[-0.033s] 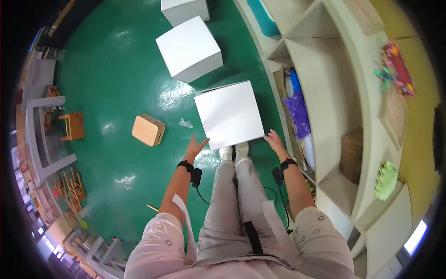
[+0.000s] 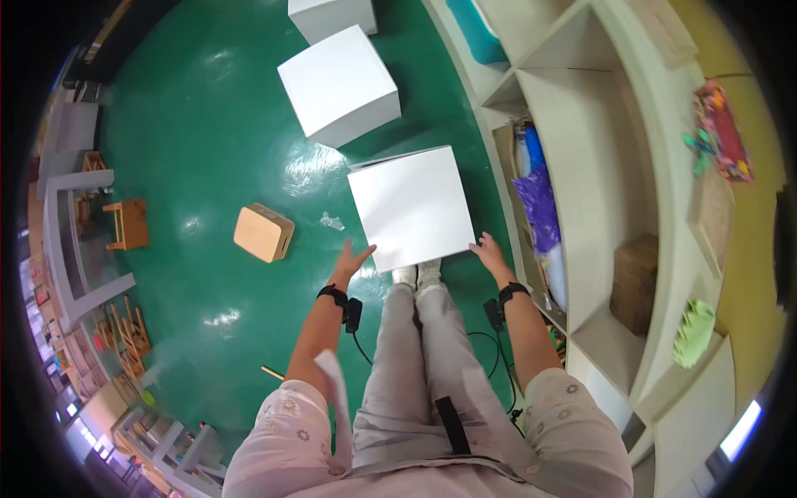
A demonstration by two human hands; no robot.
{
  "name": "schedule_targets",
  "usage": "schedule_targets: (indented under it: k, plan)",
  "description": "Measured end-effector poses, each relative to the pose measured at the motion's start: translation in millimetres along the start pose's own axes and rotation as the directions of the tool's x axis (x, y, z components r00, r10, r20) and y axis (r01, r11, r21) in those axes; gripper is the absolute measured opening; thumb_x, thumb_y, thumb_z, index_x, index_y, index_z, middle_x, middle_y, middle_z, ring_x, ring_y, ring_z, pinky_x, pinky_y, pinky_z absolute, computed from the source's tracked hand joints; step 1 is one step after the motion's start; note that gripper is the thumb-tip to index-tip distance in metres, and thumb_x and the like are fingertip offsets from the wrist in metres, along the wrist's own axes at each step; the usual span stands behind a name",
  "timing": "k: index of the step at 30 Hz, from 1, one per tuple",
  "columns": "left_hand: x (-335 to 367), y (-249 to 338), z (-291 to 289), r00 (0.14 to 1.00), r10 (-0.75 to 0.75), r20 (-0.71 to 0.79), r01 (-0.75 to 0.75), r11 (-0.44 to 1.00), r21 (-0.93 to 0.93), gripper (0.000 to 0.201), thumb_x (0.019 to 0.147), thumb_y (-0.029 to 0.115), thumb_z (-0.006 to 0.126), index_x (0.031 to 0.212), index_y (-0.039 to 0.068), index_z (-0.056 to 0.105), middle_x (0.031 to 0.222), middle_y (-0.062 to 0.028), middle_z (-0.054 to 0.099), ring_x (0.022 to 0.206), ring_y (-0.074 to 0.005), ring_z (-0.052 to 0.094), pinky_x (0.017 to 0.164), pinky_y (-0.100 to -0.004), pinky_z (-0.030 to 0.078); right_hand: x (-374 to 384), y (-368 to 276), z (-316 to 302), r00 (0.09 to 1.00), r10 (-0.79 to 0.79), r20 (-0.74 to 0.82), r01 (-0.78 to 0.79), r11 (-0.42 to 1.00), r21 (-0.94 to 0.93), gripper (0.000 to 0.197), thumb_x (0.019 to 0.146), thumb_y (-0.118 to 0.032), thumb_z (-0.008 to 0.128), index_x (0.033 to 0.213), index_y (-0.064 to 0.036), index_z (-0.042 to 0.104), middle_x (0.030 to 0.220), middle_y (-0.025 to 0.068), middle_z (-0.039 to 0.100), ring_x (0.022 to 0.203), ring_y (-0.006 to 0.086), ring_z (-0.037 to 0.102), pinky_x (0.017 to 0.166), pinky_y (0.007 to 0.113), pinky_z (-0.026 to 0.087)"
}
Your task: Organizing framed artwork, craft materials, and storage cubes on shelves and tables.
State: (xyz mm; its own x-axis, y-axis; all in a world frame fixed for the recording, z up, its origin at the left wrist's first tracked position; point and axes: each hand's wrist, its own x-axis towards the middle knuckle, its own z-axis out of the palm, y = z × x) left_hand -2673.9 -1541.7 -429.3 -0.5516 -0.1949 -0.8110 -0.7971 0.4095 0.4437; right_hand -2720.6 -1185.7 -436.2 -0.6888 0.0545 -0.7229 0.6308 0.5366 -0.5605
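A large white box [image 2: 412, 206] is in front of me, its near edge hiding the toes of my shoes. At its near left corner is my left hand [image 2: 352, 258], with the thumb reaching to the corner and the other fingers spread away from the side. Opposite it, my right hand [image 2: 490, 251] has its thumb at the near right corner and its fingers apart. Neither hand wraps around the box. Whether the thumbs press on it, I cannot tell. A flap or panel edge shows along the box's far side.
Another white box [image 2: 339, 85] stands beyond, with a third white box [image 2: 330, 18] behind it. On the green floor [image 2: 199, 149] lie a tan wooden block [image 2: 263, 233] and a clear plastic scrap [image 2: 332, 222]. Open shelving [image 2: 585, 141] runs along the right, holding a brown box [image 2: 634, 284] and a purple bag [image 2: 538, 207].
The view has shifted slightly, so the shelving appears a little farther right. Both hands keep nearly the same places at the white box's corners.
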Motion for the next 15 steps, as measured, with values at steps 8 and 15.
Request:
schedule_targets:
  k: [8, 15]
  plan:
    - [70.3, 18.6, 44.6, 0.963, 0.113, -0.244, -0.12, 0.993, -0.013, 0.074, 0.067, 0.04, 0.067, 0.112, -0.006, 0.032, 0.101, -0.0275, 0.052, 0.095, -0.04, 0.051, 0.079, -0.0414, 0.041, 51.5, 18.1, 56.9, 0.987, -0.114, -0.115, 0.119, 0.992, 0.039, 0.07, 0.071, -0.019, 0.061, 0.126, 0.0004, 0.023, 0.12, 0.0229, 0.041, 0.11, 0.0337, 0.042, 0.091, 0.035, 0.035]
    - [-9.6, 96.3, -20.0, 0.883, 0.353, -0.309, -0.348, 0.935, 0.073, 0.076, 0.068, 0.038, 0.069, 0.117, -0.007, 0.033, 0.084, -0.023, 0.057, 0.072, -0.0324, 0.056, 0.064, -0.0381, 0.044, -48.9, -43.4, 3.4, 0.965, -0.201, -0.171, 0.237, 0.945, 0.226, 0.06, 0.076, -0.007, 0.055, 0.127, -0.0015, 0.024, 0.12, 0.0223, 0.041, 0.111, 0.0311, 0.041, 0.09, 0.035, 0.034]
